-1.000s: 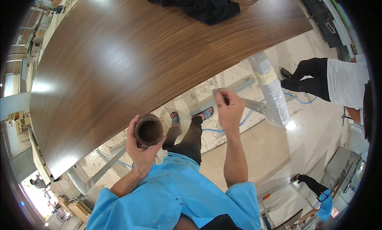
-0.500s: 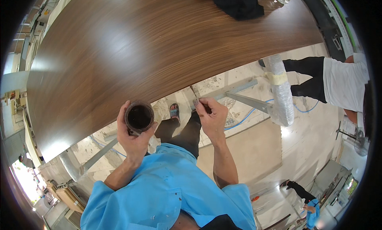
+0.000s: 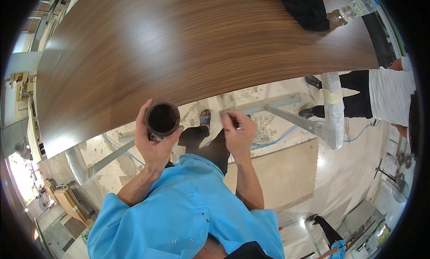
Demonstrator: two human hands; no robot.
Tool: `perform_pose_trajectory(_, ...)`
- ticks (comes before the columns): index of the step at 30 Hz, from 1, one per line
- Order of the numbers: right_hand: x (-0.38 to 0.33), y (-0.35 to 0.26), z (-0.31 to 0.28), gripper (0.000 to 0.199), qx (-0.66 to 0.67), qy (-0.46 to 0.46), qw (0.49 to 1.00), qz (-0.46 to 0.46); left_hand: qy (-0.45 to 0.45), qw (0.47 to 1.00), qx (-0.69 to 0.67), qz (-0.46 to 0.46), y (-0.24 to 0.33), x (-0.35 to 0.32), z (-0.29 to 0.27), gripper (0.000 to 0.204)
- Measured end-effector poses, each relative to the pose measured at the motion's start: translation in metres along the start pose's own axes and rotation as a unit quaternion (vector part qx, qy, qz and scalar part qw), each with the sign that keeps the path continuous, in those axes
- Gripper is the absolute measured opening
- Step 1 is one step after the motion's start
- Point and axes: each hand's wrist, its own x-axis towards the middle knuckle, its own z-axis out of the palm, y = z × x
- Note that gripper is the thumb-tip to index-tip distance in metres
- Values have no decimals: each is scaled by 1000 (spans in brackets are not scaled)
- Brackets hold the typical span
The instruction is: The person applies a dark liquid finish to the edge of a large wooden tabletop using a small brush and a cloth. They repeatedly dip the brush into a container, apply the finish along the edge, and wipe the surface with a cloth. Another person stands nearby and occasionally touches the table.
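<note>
My left hand (image 3: 153,148) is shut around a dark round can (image 3: 162,119), open at the top, held just below the near edge of a big brown wooden tabletop (image 3: 188,48). My right hand (image 3: 239,134) is a little to the right of the can, with its fingers pinched on a thin stick-like tool (image 3: 225,113); only a short end of it shows. The two hands do not touch. My blue sleeves come up from the lower edge.
A black cloth (image 3: 304,6) and a clear plastic bottle (image 3: 358,6) lie on the far right of the tabletop. Another person (image 3: 385,95) in a white top and black trousers stands at the right, beside a wrapped table leg (image 3: 333,115). Metal braces and a blue hose cross the floor.
My right hand came down and in toward the can, from raised and apart to close beside it, and now pinches the thin tool. The left hand kept hold of the can.
</note>
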Motion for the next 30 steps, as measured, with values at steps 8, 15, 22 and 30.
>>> perform_pose_trajectory(8, -5, 0, 3, 10, -15, -24, 1000, 14, -7, 1000, -9, -5, -8, -4, -11, 82)
perform_pose_trajectory(15, 9, 8, -18, 12, -37, 87, 994, 53, -10, 1000, 1, 1, -11, -5, -14, 84)
perform_pose_trajectory(22, -10, -1, 18, 9, -42, -54, 998, -8, -18, 999, -24, -23, -9, -6, -12, 84)
perform_pose_trajectory(30, -10, -4, 23, 8, 5, 15, 998, 67, 7, 1000, -16, -2, -10, -4, -16, 83)
